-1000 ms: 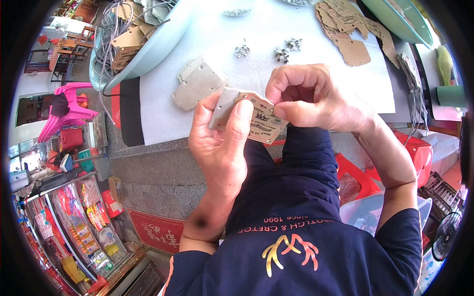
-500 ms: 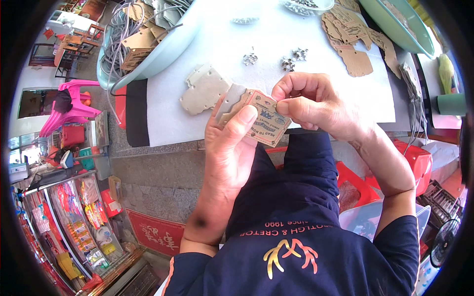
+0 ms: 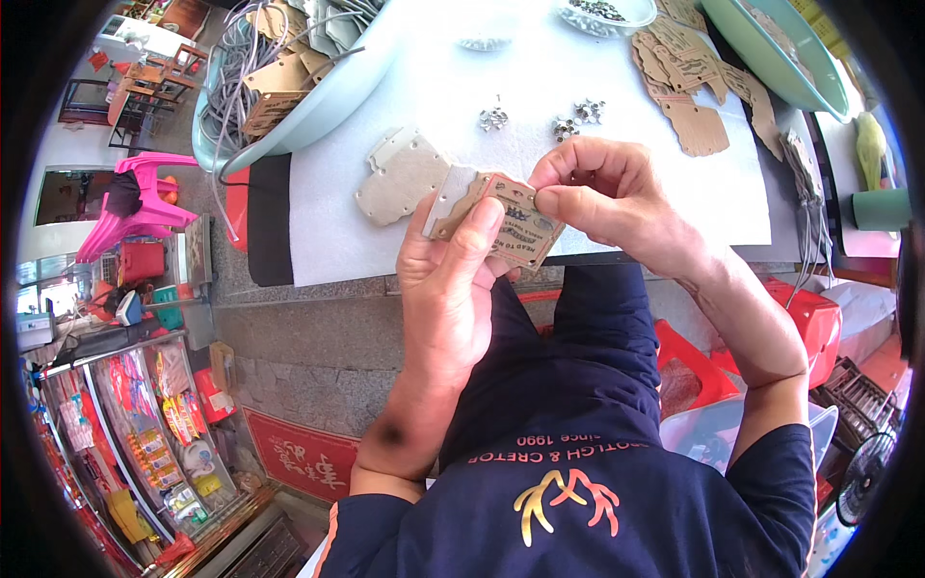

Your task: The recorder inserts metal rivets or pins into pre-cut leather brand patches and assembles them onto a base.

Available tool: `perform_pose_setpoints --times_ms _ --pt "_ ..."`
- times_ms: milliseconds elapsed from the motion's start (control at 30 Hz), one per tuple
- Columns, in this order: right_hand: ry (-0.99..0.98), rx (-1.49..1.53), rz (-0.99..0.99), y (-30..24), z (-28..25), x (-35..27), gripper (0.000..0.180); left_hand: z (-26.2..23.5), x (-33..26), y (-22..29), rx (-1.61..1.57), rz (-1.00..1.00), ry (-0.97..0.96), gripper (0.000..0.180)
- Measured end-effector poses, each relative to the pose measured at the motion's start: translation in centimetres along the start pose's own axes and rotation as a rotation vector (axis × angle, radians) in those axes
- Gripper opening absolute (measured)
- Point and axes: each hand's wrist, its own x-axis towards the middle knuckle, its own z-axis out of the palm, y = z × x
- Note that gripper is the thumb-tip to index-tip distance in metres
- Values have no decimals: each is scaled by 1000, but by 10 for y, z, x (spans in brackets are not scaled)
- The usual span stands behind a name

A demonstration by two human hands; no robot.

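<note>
My left hand [image 3: 453, 279] grips a small stack of brown cardboard tags [image 3: 511, 220] at the near edge of the white-covered table [image 3: 434, 77], thumb pressed on the stack's face. My right hand [image 3: 602, 197] pinches the right end of the top tag between thumb and fingers. A pile of pale tags [image 3: 400, 175] lies flat on the cloth just left of my hands. Small silver metal pieces [image 3: 568, 118] sit in little clusters beyond my fingers.
A light blue basin [image 3: 318, 91] with grey cords and tags stands at the back left. More brown tags [image 3: 689, 91] spread at the back right beside a green basin [image 3: 771, 48]. Red plastic crates [image 3: 805, 318] sit by my right leg, a pink chair [image 3: 135, 207] far left.
Both hands with the tag stack have shifted slightly right and nearer to me. My right fingers have slid along the top tag's end.
</note>
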Motion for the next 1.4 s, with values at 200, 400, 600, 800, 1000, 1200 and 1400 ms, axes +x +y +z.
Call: perform_pose_setpoints --times_ms 200,400,600,800,1000,1200,1400 --pt "13 -114 -80 4 -2 -1 14 -3 3 -6 -10 80 -4 21" --pt "56 -247 -145 10 1 -1 15 -3 3 -4 -28 79 -18 21" --pt "-19 95 -45 10 4 -2 23 -5 0 -3 64 106 27 28" --pt "-47 32 -8 2 10 -11 22 -4 -6 -1 104 210 15 20" --pt "-33 -49 41 4 13 -16 18 -11 -8 -3 130 214 -32 20" --pt "6 -211 -71 1 17 -15 18 -9 -8 -2 197 226 23 17" --pt "102 -319 -190 -4 1 -9 12 -6 -6 -4 106 176 63 23"
